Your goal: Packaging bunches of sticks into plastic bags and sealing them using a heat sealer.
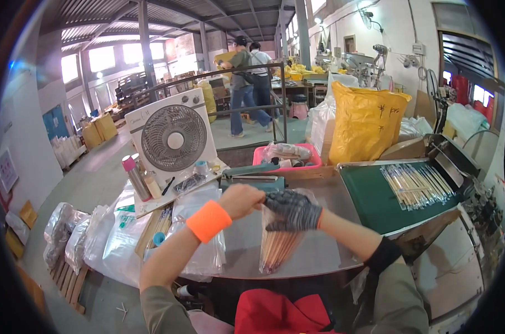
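Workbench, grey-brown top [240, 253], bearing clear plastic bags [192, 201], stacked, left; adjoining conveyor belt, green [369, 209], bearing clear-wrapped stick packets [416, 186].

Glossy plastic bag [281, 246], rough knitted glove [298, 212], fuzzy cloth wristband [209, 221], shiny metal flask [137, 181]

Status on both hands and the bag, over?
Left hand bare, by right hand. Right gloved, over bag; both grips unclear. Sticks inside bag; gloved hand hides part.
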Tool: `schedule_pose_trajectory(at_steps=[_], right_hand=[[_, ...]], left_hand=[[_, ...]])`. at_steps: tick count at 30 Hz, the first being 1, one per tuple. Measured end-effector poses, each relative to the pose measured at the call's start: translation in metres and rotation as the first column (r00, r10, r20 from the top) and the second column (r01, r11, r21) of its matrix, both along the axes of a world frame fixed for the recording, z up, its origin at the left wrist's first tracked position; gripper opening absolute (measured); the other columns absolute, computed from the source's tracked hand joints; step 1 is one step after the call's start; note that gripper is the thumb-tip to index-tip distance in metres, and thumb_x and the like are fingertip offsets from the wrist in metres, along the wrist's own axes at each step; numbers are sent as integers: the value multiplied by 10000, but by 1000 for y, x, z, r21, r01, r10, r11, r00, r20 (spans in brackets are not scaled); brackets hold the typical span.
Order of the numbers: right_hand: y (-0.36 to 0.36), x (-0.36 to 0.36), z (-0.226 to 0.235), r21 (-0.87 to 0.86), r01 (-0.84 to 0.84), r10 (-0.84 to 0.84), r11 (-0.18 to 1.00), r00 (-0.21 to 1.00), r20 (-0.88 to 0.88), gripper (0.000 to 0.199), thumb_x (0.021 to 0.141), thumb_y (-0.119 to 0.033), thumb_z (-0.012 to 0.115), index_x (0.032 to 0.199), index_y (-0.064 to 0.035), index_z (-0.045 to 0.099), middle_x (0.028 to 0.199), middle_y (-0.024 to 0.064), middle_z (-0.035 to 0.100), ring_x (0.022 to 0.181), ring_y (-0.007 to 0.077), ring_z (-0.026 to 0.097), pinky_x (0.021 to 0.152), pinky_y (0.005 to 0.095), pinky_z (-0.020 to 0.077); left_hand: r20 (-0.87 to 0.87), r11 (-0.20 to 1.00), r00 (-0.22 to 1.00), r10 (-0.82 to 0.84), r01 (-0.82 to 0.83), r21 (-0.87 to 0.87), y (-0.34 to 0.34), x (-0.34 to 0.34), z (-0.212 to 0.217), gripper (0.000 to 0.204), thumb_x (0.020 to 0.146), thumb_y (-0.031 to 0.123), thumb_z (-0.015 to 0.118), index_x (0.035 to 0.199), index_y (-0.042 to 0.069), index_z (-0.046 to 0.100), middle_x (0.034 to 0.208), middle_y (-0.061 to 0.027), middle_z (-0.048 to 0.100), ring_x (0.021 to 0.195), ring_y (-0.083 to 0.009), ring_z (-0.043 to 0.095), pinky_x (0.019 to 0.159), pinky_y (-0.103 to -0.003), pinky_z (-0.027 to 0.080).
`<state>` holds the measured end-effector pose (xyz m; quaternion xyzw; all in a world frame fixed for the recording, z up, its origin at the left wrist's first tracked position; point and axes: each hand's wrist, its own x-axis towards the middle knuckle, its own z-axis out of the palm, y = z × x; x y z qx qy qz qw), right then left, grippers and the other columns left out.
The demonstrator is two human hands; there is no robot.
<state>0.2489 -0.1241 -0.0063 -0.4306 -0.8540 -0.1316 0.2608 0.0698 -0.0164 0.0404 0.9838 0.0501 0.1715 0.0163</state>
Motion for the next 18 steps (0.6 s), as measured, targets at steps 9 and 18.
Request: schedule_pose_trajectory(at_steps=[9, 18], right_hand=[[-23, 24, 22, -135, -26, 53, 991, 978, 200, 245, 695, -294, 660, 867, -121, 635, 839, 68, 587, 821, 252, 577, 748, 377, 458], [-46, 20, 18, -274, -36, 46, 961, 998, 32, 321, 752, -245, 652, 1026, -101, 565, 948, 95, 577, 960, 283, 546, 803, 392, 444]], left_hand=[[-126, 993, 989, 76, -64, 98, 1, -33, 54, 173, 720, 232, 671, 756, 85, 589, 717, -68, 602, 706, -268, 595, 611, -382, 454], [48, 978, 999, 21, -11, -206, -16, -58, 32, 135, 684, 122, 708, 718, 62, 592, 685, -75, 593, 621, -230, 570, 557, -320, 434]])
